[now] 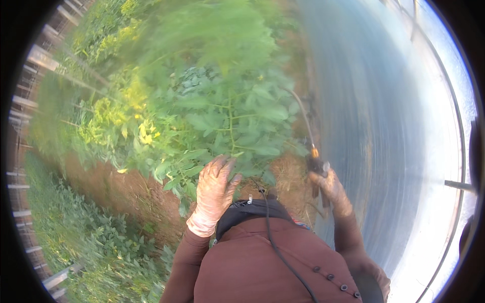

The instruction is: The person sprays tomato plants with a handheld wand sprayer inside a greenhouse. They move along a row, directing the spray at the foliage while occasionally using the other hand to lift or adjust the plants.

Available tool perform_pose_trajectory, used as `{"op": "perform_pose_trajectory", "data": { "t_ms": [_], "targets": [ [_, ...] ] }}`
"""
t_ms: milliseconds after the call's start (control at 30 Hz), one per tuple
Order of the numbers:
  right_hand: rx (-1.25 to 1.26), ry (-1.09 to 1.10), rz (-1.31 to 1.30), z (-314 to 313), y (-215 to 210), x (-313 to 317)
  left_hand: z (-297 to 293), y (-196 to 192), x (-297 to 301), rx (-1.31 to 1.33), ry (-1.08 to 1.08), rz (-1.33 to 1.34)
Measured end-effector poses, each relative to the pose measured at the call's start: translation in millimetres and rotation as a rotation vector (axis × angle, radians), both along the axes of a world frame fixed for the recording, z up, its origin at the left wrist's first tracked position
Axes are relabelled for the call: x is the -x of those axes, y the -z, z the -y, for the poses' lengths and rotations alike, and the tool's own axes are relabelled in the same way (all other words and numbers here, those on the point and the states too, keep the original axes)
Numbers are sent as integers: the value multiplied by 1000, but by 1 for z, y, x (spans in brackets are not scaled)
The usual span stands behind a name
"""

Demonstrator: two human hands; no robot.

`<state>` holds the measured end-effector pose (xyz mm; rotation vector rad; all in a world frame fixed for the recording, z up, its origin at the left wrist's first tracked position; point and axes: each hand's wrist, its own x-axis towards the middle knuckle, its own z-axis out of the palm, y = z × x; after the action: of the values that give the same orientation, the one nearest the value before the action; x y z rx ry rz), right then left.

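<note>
My right hand (332, 188), in a thin see-through glove, is closed around the dark handle of a spray wand (304, 115). Its slim metal tube rises from a brass-coloured fitting and bends over to the left, with the tip among the leaves. My left hand (214, 186), gloved too, reaches to the lower leaves of a leafy green plant (232, 116). Its fingers are stretched out with the thumb apart, and I see nothing held in it. Whether the fingertips touch the leaves I cannot tell. Motion blurs the upper foliage.
A plastic sheet wall (374, 126) runs close along my right side. Yellowing leaves (145, 132) stand left of the plant. Bare soil (121, 189) separates this row from another green row (96, 237) at lower left. A black cable (270, 227) hangs down my front.
</note>
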<state>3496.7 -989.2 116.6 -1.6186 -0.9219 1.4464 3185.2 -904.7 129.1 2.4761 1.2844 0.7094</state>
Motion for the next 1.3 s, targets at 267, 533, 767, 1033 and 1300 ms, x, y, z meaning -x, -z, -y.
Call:
{"op": "perform_pose_trajectory", "data": {
  "t_ms": [267,533,767,1033,1300],
  "targets": [
    [43,8,80,-71,29,-36,15,17,-56,42,78,-189],
    [64,-163,21,-135,55,-38,22,20,-66,113,1,-213],
    [22,-42,83,-119,73,-41,-9,19,-62,81,-121,-136],
    [-39,-13,79,-49,40,-24,-109,16,-57,112,-360,428],
    [65,31,80,0,-13,6,-193,15,-89,177,-385,819]
  ]
}}
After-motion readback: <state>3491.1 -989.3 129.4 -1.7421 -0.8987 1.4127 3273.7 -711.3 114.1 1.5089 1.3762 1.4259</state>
